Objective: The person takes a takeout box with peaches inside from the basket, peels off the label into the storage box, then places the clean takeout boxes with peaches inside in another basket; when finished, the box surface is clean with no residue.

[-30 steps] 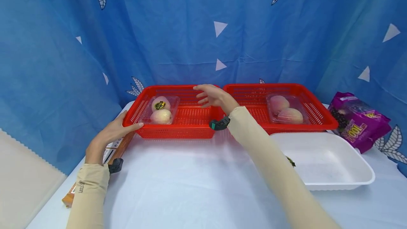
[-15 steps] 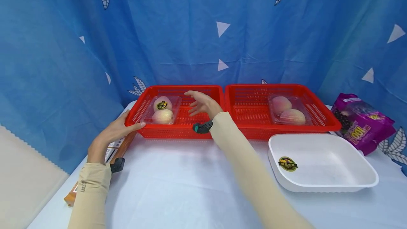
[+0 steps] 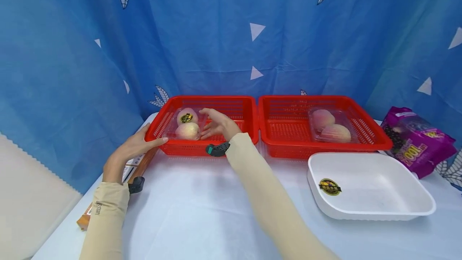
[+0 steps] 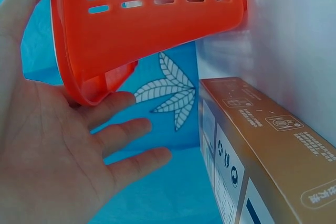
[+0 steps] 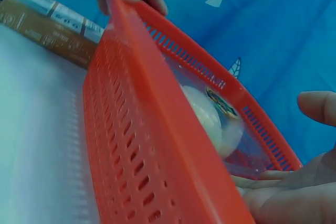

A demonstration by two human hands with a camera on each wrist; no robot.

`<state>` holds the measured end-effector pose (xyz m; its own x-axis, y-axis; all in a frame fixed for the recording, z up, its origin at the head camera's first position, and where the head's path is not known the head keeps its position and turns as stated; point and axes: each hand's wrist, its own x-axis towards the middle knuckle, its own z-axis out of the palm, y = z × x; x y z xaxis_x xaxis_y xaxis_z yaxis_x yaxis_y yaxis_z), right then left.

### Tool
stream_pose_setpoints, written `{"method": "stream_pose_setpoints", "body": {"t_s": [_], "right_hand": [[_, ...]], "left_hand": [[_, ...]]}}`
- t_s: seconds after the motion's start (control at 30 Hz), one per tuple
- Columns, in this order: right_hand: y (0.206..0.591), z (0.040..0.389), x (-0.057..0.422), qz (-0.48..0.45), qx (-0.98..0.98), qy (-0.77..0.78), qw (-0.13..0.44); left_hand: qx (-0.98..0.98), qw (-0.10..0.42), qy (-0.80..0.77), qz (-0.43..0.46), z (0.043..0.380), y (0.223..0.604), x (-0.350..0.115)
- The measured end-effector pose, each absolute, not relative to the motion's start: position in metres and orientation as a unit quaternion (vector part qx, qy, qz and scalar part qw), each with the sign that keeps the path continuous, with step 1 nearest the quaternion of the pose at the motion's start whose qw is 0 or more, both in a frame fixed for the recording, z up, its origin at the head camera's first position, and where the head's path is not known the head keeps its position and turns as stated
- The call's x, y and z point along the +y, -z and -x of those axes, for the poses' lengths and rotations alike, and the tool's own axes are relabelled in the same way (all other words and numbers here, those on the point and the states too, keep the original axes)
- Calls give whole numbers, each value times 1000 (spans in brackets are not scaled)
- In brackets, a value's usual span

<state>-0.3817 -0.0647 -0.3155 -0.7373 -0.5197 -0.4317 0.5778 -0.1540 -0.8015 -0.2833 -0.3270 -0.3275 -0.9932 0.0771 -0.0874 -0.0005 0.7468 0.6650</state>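
My left hand point(image 3: 133, 147) holds the left corner of the left red plastic basket point(image 3: 195, 150), its thumb over the rim and its fingers along the outside. The left wrist view shows three of those fingers spread out beyond the basket point(image 4: 157, 24). Inside the basket, at its left end, lies a clear plastic pack of two peaches point(image 3: 187, 131) with a black and gold sticker. My right hand point(image 3: 219, 125) is over the basket at the pack's right side, its fingers apart and loosely bent. In the right wrist view its lower fingers reach down inside the rim beside the pack.
A second red basket point(image 3: 285, 151) with another pack of peaches point(image 3: 335, 133) stands to the right. In front of it is a white tray point(image 3: 375, 189) with a sticker. A purple bag point(image 3: 418, 147) lies at the far right. A brown box point(image 4: 273, 150) lies beneath my left forearm.
My right hand has moved left and lower, from the basket's right end to the pack of peaches. My left hand has stayed at the corner. The view has shifted slightly.
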Motion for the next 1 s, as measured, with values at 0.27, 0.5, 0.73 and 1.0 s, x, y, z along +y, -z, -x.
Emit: {"method": "stream_pose_setpoints", "body": {"t_s": [0.27,0.5,0.73,1.0], "right_hand": [[308,383,-58,-37,585,737,335],[303,386,-58,-28,639,703,313],[307,386,-53,18,730,629,265],[312,391,-46,52,779,581,232]], "left_hand": [[932,61,-358,-14,284,326,-324],[931,60,-361,-18,283,324,-326],[930,59,-363,-25,283,324,-328],[931,56,-360,-29,286,325,-328]]}}
